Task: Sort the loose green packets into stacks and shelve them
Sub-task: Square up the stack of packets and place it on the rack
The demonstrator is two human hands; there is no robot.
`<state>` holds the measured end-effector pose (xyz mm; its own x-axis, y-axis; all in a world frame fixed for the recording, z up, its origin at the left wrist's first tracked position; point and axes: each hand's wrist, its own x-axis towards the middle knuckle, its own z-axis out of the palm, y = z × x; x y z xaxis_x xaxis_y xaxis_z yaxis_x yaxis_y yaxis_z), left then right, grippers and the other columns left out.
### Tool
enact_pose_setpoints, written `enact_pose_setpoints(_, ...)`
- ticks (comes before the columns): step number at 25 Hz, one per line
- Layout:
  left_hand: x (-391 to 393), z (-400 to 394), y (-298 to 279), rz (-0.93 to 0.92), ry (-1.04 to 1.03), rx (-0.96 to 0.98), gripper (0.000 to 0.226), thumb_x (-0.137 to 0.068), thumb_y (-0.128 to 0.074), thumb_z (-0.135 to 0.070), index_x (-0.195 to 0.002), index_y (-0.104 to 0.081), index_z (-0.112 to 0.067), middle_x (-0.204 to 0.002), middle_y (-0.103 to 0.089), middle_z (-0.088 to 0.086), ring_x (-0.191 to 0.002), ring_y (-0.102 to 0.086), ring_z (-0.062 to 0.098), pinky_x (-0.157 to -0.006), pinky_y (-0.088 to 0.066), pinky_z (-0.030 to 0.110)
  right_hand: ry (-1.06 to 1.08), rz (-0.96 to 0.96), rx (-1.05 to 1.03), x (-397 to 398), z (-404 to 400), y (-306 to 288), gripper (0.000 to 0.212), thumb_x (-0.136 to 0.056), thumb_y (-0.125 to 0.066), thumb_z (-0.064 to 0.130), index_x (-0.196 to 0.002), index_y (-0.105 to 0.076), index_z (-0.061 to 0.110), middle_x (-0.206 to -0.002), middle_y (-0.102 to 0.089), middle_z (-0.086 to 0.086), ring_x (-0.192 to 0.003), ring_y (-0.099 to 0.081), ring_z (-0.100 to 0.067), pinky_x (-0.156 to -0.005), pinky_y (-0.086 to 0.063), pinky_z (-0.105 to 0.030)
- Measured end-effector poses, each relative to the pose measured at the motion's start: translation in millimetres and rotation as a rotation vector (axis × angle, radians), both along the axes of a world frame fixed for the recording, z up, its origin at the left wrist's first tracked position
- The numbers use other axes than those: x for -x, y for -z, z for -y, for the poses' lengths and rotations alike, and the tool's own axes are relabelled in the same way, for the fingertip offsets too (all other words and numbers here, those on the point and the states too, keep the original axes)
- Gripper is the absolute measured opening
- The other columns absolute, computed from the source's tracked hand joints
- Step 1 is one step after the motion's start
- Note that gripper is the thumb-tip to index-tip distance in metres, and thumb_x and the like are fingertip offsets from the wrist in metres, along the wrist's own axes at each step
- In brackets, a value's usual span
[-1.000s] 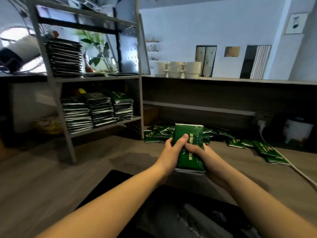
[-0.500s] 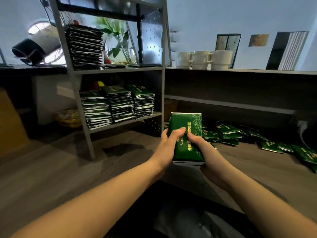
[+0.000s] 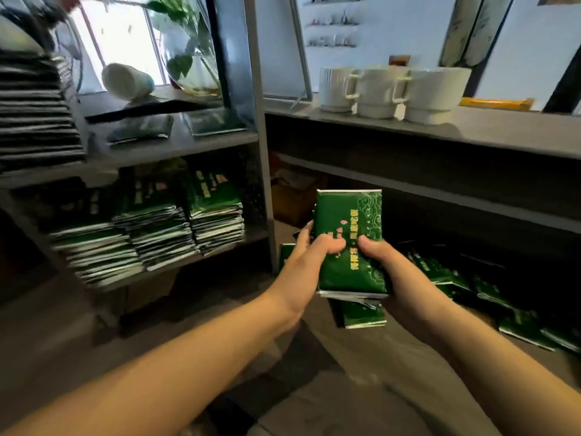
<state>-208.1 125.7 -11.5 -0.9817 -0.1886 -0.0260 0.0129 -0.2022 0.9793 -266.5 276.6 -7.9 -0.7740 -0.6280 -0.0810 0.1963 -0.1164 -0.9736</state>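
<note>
Closer now to the rack (image 3: pixel 261 171), my view has swung left. Head view: left hand (image 3: pixel 303 272) and right hand (image 3: pixel 390 272) clamp the gathered stack (image 3: pixel 350 243) from both sides, thumbs on top, keeping edges squared for shelving beside the shelved stacks (image 3: pixel 151 237); loose packets (image 3: pixel 515 313) remain behind.

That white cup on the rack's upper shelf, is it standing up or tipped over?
Tipped over: the white cup lies on its side on the upper shelf, beside the glass vase.
</note>
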Motion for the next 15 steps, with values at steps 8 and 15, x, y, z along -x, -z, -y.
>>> enact_pose_setpoints(8, -71.9, 13.5, -130.9, 0.296, -0.146, -0.129, 0.068, -0.073, -0.078, -0.040, -0.130, -0.062, -0.008, -0.116, -0.074, 0.015, -0.109, -0.070, 0.031, -0.094, -0.057, 0.039, -0.068, 0.197, -0.087, -47.3, 20.5, -100.1, 0.087, -0.055, -0.083, 0.067, -0.128, -0.065, 0.022, -0.123, -0.070, -0.009, -0.115, -0.066, -0.029, -0.108, -0.044, -0.051)
enact_pose_setpoints(15, -143.7, 31.4, -186.1, 0.339, -0.153, -0.272, 0.090, -0.067, -0.089, -0.044, -0.145, -0.045, -0.032, -0.127, -0.071, 0.007, -0.114, -0.069, 0.028, -0.088, -0.058, 0.040, -0.159, 0.226, -0.157, -95.2, 51.3, -178.2, 0.078, -0.063, -0.082, 0.057, -0.129, -0.061, 0.023, -0.118, -0.073, -0.007, -0.109, -0.070, -0.028, -0.103, -0.049, -0.052)
